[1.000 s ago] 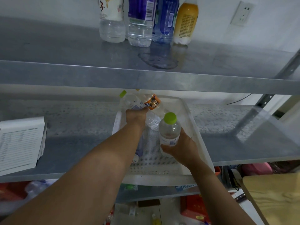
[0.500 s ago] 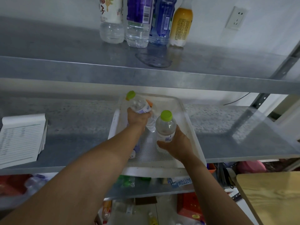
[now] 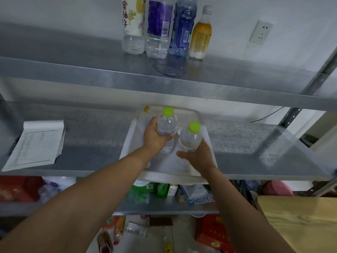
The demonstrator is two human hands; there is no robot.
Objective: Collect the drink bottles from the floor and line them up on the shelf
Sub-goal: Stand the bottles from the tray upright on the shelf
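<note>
My left hand point(image 3: 154, 136) grips a clear bottle with a green cap point(image 3: 166, 124), held upright over the white tray point(image 3: 206, 143) on the middle shelf. My right hand point(image 3: 197, 156) grips a second green-capped bottle point(image 3: 190, 136), upright just to the right of the first. Another bottle with an orange cap point(image 3: 146, 109) lies in the tray's far left corner, mostly hidden. On the top shelf point(image 3: 91, 70) several bottles stand in a row against the wall: a white-labelled one point(image 3: 132, 26), a purple-labelled one point(image 3: 158, 28), a blue one point(image 3: 181, 30) and an orange juice bottle point(image 3: 200, 35).
A lined notepad point(image 3: 36, 145) lies on the middle shelf at the left. Below are boxes, packets and a red box point(image 3: 211, 232), with more bottles point(image 3: 109, 234) on the floor. A wooden board point(image 3: 300, 225) sits at lower right. A shelf upright point(image 3: 290, 115) rises at right.
My left hand has lifted its green-capped bottle out of the tray and turned it from lying tilted to upright. My right hand keeps its bottle, now close beside the other.
</note>
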